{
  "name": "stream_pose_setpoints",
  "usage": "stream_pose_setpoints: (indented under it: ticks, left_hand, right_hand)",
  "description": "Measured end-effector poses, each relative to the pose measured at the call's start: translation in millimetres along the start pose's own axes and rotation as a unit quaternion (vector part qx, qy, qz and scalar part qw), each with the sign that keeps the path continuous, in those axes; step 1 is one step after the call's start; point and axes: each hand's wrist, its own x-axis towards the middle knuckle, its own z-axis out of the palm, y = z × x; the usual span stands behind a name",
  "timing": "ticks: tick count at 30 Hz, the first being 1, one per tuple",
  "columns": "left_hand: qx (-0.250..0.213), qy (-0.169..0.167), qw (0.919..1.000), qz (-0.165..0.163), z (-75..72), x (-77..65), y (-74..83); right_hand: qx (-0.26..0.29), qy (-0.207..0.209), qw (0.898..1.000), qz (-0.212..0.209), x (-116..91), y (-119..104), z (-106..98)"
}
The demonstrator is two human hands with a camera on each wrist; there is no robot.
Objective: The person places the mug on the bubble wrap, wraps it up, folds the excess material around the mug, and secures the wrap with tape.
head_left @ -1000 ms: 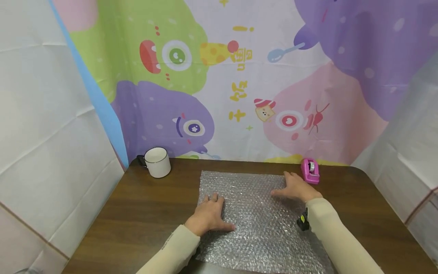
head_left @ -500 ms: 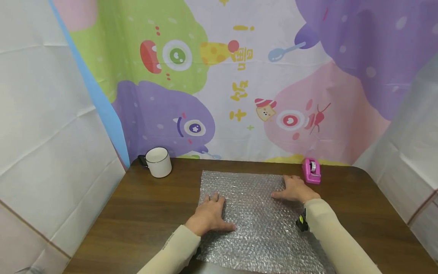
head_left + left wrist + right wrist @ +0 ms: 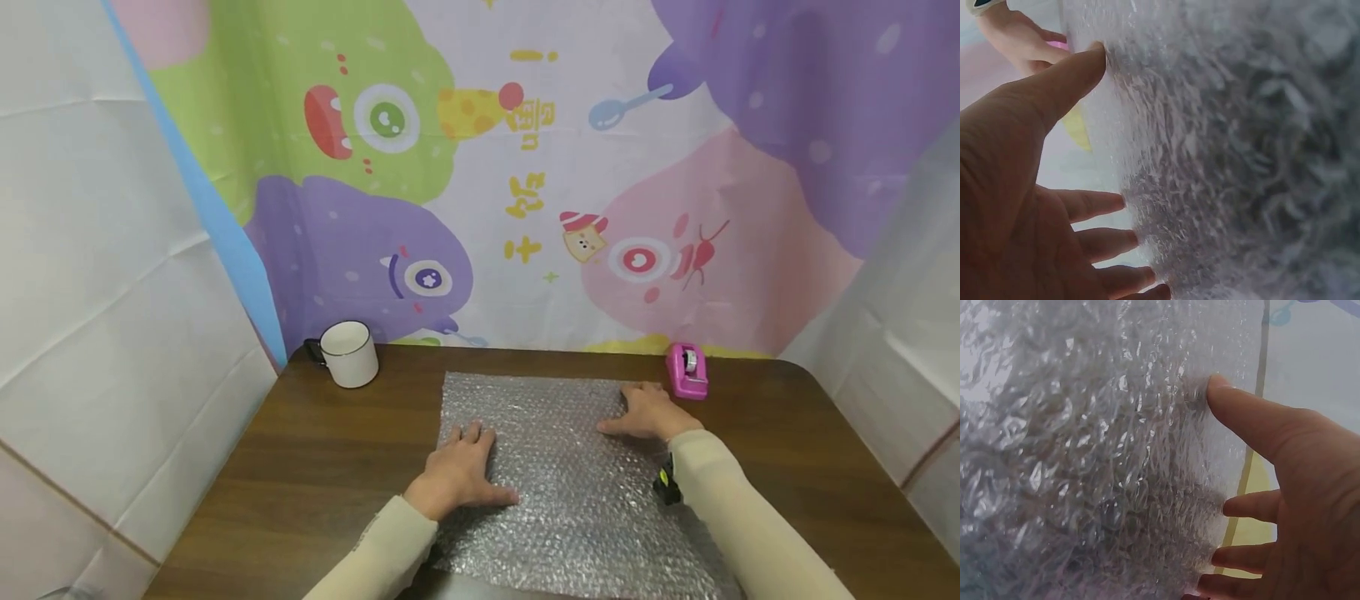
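A sheet of clear bubble wrap [image 3: 555, 475] lies flat on the dark wooden table [image 3: 322, 467]. On its left side rests my left hand [image 3: 459, 473], fingers spread and thumb reaching inward. My right hand [image 3: 647, 414] is at the far right corner of the sheet, its thumb and fingertips touching the surface. In the left wrist view the fingertips [image 3: 1113, 201] meet the bubbly plastic. The right wrist view has the thumb [image 3: 1235, 403] on the sheet and the other fingers extended along its edge.
A white mug [image 3: 349, 355] with a black rim and handle stands at the back left. At the back right, beyond my right hand, is a pink tape dispenser [image 3: 687, 372]. A cartoon-printed curtain [image 3: 517, 317] hangs behind the table.
Both hands stay in nearly the same place on the bubble wrap; the fingers of the right hand have bent down slightly at the corner. The head view has shifted a little.
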Motion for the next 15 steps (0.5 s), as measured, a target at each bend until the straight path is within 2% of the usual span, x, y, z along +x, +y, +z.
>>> stream_pose_setpoints:
  ticks: [5,12,15]
  left_hand:
    - [-0.007,-0.003,0.9999,0.008,-2.2,-2.1,-2.7]
    - [-0.042,-0.007,0.9973,0.059,-7.0,-3.8,-15.2]
    - [-0.056,0.001,0.9943,0.091,-9.5,-5.1,-24.2]
  right_hand:
    - [-0.01,-0.002,1.0,0.003,-0.2,-1.7,-2.7]
    - [-0.026,-0.012,1.0,0.003,0.3,-4.4,-5.9]
    - [-0.031,-0.019,0.999,0.005,0.6,-4.8,-6.8]
